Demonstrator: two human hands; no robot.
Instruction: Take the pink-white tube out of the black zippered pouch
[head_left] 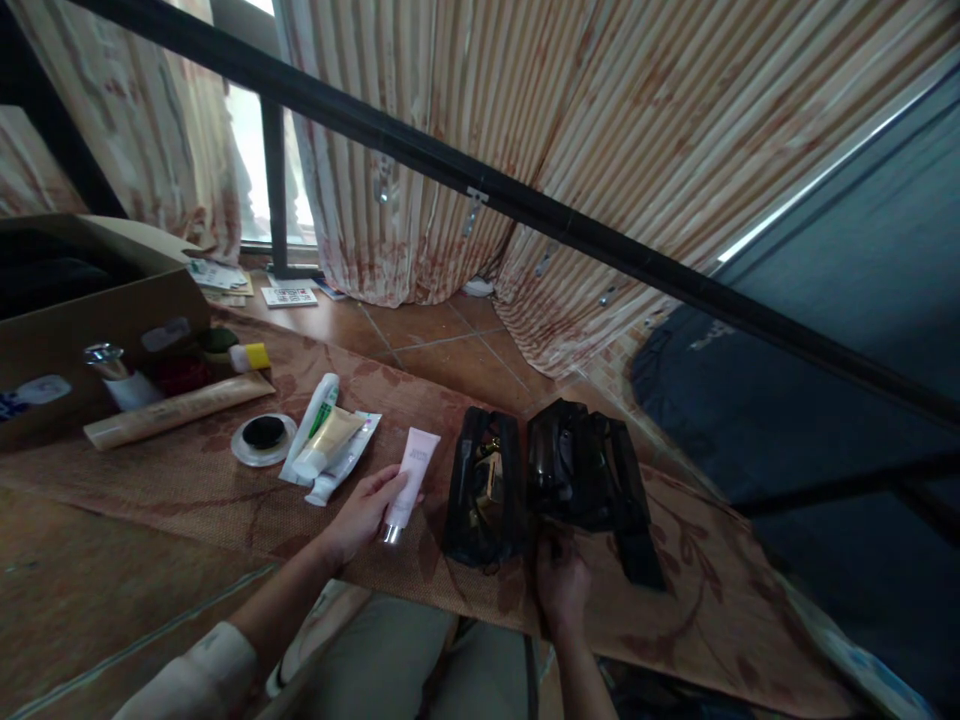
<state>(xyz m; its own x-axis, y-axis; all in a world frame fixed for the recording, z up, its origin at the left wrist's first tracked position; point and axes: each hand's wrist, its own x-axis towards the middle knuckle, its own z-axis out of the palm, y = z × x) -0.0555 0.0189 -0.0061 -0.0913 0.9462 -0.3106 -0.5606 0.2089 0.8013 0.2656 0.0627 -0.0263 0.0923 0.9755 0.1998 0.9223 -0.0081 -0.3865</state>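
Observation:
My left hand (pixel 367 512) is closed around a pale pink squeeze tube (pixel 414 478) with a silver cap pointing down toward me. Left of it, several tubes lie in a loose pile, among them a gold tube (pixel 330 440) with a white cap and a white and green tube (pixel 315 420). My right hand (pixel 562 578) is curled at the near edge of a black mesh bag (pixel 577 470), its fingertips in shadow against the fabric. Between my hands stands a narrower black mesh pouch (pixel 484 490), open at the top, with gold-coloured items inside.
A cardboard box (pixel 97 345) stands at the left. Beside it are a long beige tube (pixel 180 408), a silver-capped bottle (pixel 120 375) and a round jar (pixel 262 437) with a black centre. A dark metal bar (pixel 525 205) crosses above the brown cloth-covered surface (pixel 720 590). Curtains hang behind.

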